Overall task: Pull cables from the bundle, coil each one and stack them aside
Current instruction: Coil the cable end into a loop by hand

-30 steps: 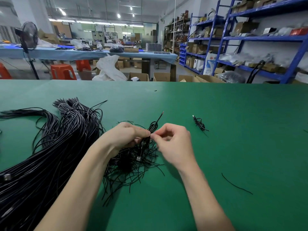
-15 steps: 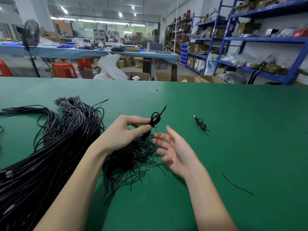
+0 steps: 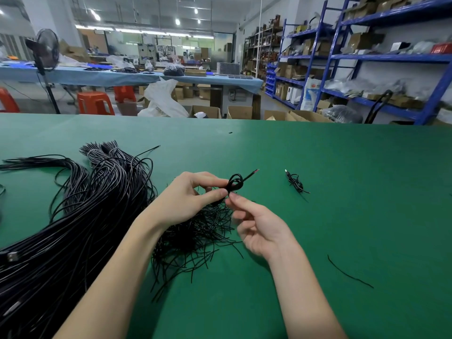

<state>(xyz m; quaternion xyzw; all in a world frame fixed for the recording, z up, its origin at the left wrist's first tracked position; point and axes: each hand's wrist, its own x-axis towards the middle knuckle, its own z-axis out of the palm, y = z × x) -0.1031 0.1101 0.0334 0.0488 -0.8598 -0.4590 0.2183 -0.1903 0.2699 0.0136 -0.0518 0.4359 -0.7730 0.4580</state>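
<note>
We hold one small coiled cable over the green bench.

Nearest us, at left, lies the big bundle of black cables, with a loose tangle under our wrists and a stray wire at right. Above the tangle our left hand pinches the coiled cable in a thumb-and-finger grip; our right hand, fingers loosely curled, touches it from below with a fingertip. Farther right sits a finished coil, well apart.
</note>
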